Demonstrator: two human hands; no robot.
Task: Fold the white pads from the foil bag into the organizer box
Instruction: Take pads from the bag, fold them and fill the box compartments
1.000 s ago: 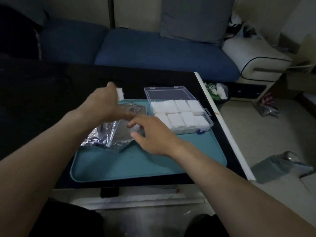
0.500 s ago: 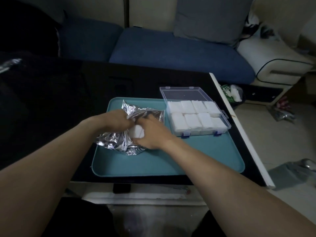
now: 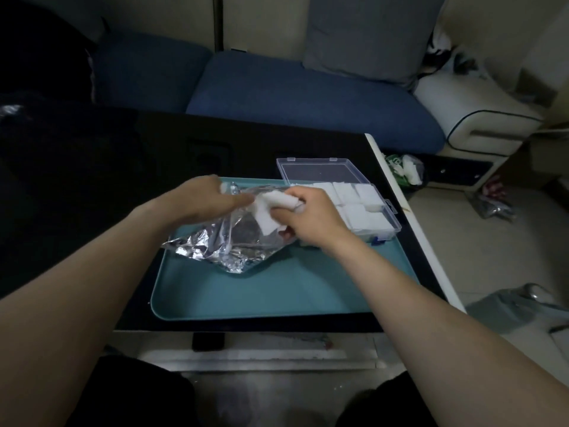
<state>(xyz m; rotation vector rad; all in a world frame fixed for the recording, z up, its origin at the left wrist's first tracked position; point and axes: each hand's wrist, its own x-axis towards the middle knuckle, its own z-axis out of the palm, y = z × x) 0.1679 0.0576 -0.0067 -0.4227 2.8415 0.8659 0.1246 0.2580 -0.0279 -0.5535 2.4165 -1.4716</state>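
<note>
A crumpled foil bag lies on a teal tray. My right hand grips a white pad just above the bag's upper edge, fingers curled round it. My left hand rests at the bag's top left edge, its fingers reaching toward the pad; whether it pinches the foil is hidden. The clear organizer box stands on the tray's right side, lid open behind it, its compartments filled with several folded white pads.
The tray sits on a black table whose white right edge borders the floor. A blue sofa runs behind the table. A small bin with rubbish stands right of the table.
My right hand has drawn a white pad up out of the foil bag and toward the box. My left hand has stayed at the bag's top edge.
</note>
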